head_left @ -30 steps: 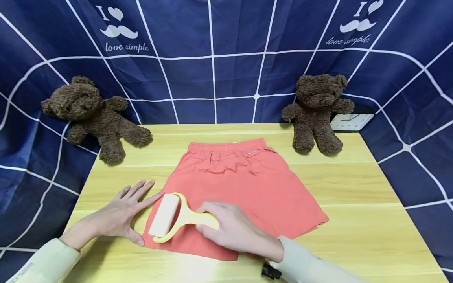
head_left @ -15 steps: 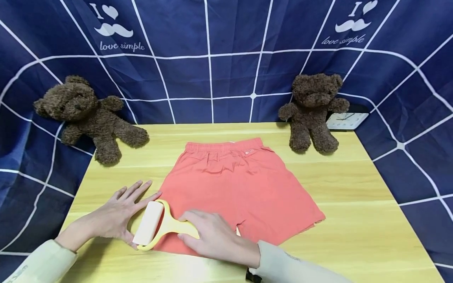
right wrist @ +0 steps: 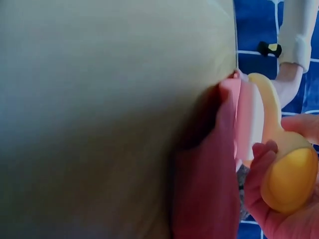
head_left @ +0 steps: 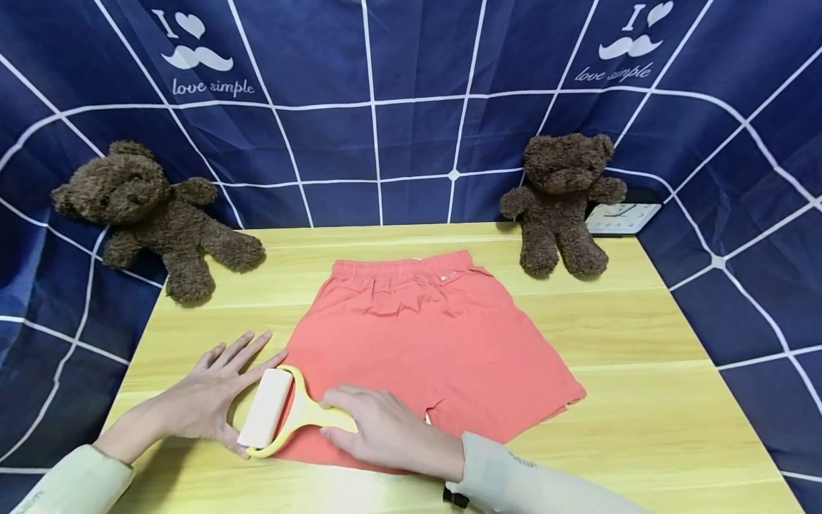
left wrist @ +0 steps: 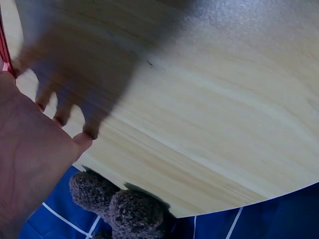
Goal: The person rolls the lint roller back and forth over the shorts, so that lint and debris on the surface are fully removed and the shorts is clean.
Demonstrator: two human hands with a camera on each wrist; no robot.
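Note:
Coral-red shorts [head_left: 411, 343] lie spread on the wooden table [head_left: 616, 321], waistband toward the back. My right hand [head_left: 392, 432] grips the yellow handle of a lint roller [head_left: 305, 410]; the right wrist view shows fingers curled round this lint roller [right wrist: 289, 174]. Its white roll rests at the lower left edge of the shorts, between the thumb and forefinger of my left hand [head_left: 205, 392]. That hand lies with fingers spread on the table, thumb and forefinger at the shorts' edge. In the left wrist view, the left hand [left wrist: 35, 144] shows extended fingers.
A brown teddy bear [head_left: 160, 214] leans at the back left. Another teddy bear [head_left: 561, 203] sits at the back right, partly in front of a white clock [head_left: 621, 218]. A dark blue gridded cloth [head_left: 411, 64] surrounds the table's back and sides.
The right hand has moved the lint roller left and slightly toward me, up to the shorts' left edge; it barely shifts in the last half second. The left hand stays put.

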